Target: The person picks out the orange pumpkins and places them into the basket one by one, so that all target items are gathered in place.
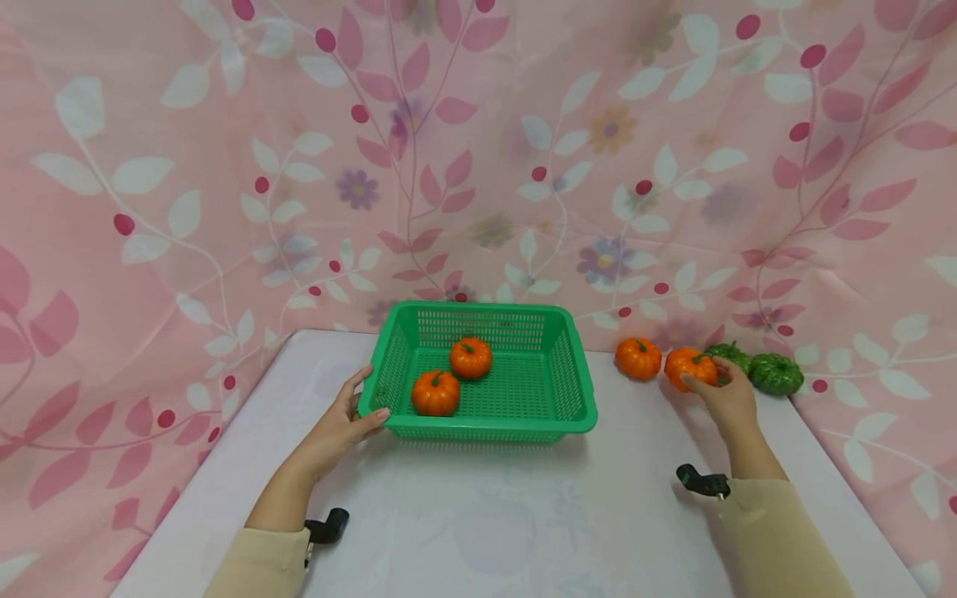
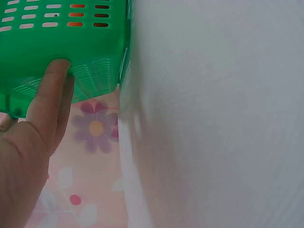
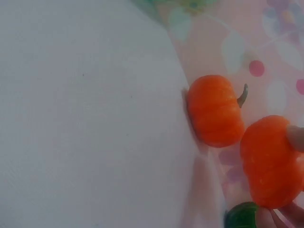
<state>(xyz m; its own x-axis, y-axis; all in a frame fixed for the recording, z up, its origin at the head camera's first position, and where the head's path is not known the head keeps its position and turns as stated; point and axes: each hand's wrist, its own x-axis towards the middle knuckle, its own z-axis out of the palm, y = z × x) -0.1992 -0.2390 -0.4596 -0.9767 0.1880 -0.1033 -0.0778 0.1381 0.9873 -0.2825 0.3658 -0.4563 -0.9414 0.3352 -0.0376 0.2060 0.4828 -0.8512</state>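
Note:
My left hand [image 1: 338,432] holds the green plastic basket [image 1: 489,424] at its front left corner, with the thumb by the front rim and the fingers along the left side. In the left wrist view, fingers [image 2: 51,90] touch the basket's outer wall [image 2: 28,52]. Two orange toy pumpkins, one nearer [image 1: 436,394] and one farther [image 1: 471,359], sit inside toward the left. At the right, my right hand [image 1: 731,400] grips another orange pumpkin [image 3: 270,159] between thumb and fingers. Beside it lies one more orange pumpkin [image 3: 216,111].
Two green pumpkins, one partly behind the right hand [image 1: 728,357] and one to its right [image 1: 776,374], lie near the table's back right corner. A pink floral curtain [image 1: 478,166] rises behind the white-covered table [image 1: 508,515].

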